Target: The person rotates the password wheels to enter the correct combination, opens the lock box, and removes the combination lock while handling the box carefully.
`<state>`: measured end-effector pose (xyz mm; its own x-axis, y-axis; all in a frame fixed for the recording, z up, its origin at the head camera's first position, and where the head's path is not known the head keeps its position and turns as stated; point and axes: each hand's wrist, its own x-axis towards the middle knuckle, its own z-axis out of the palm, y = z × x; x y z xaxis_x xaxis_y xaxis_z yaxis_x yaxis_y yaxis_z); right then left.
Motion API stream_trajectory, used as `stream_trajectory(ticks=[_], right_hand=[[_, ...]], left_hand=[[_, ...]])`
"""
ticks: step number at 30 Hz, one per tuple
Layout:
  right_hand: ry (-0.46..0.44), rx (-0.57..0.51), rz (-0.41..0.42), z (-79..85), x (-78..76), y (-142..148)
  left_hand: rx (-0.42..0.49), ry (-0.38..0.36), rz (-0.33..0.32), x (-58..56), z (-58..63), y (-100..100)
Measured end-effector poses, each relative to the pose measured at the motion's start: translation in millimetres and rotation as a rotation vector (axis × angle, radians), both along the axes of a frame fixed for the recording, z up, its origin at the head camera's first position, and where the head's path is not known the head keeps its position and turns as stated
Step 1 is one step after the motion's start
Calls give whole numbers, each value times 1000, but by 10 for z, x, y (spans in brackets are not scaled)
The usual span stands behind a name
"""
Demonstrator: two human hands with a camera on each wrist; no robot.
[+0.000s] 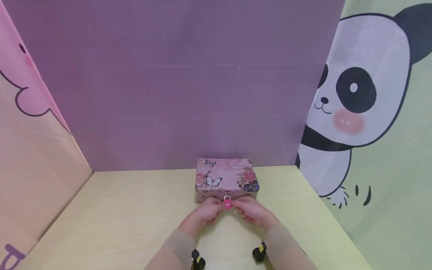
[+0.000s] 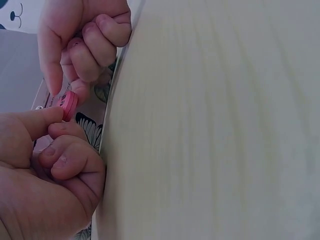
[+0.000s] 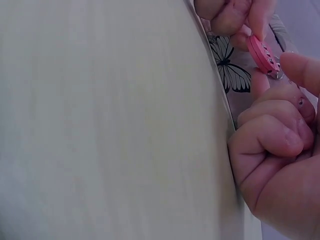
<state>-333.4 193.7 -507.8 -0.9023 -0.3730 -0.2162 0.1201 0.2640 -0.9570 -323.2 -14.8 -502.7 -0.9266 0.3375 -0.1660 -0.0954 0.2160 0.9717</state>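
Observation:
A pink padlock [image 1: 227, 203] with small dials hangs by its metal shackle from the front latch of a closed, pink box [image 1: 229, 174] printed with butterflies and flowers. From the left, my left hand [image 1: 210, 208] pinches the padlock between thumb and forefinger, its other fingers curled in. At the other side is my right hand [image 1: 251, 210], its forefinger against the back of the padlock [image 3: 262, 55]. The right thumb [image 3: 300, 70] stands close in front, with a slight gap showing in the right wrist view. Both hands stay low, near the tabletop.
The box stands at the back of a light wooden table [image 1: 141, 210], near a purple backdrop [image 1: 175, 86]. Printed side panels border the table, a panda [image 1: 357, 90] on the right one. Black wrist devices [image 1: 259, 252] sit beneath the forearms.

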Motion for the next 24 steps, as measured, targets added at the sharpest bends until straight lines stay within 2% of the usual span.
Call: stream_trajectory(ticks=[9, 24], right_hand=[[-16, -28, -10, 4, 2, -60], [-10, -7, -36, -33, -30, -74]], left_hand=[[19, -12, -7, -21, 11, 9], [-13, -18, 9, -98, 16, 22]])
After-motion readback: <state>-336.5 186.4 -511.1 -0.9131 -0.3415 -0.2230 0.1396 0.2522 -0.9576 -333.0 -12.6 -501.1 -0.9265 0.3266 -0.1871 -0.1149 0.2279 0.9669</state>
